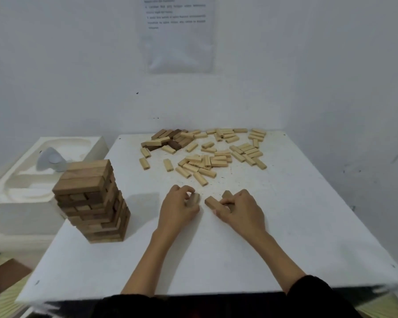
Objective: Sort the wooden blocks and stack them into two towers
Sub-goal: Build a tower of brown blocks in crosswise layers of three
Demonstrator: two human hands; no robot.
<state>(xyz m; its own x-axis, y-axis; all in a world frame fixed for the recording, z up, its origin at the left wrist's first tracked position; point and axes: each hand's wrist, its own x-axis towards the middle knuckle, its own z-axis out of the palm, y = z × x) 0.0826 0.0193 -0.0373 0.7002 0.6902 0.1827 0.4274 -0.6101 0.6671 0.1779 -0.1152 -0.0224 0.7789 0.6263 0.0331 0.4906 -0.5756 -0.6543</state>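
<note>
One white surface (285, 226) carries everything. Biggest risk is the dark tower (94, 200): it's tall, stands near the surface's left edge, and its layers look slightly skewed. A nudge from the left forearm, or a block set down hard on top, could topple it, I'd say.

Next, the loose pile (216, 154) at the far side. It's mostly pale blocks, with several dark blocks (170, 138) mixed in at its far left corner. Easy to missort, or to scatter pieces off the back edge when reaching in. No second tower started yet.

Left hand (177, 210), fingers curled, pinches a brown block (195, 199) at mid-surface. Right hand (241, 210), just beside it, grips a second brown block (211, 201) with fingers curled over it; a third block (227, 193) pokes up behind its knuckles. Handling two pieces in one hand invites a drop.

Writing: wall sheet (178, 33) has printed lines, too blurred to read. No brands or labels visible on the blocks.
</note>
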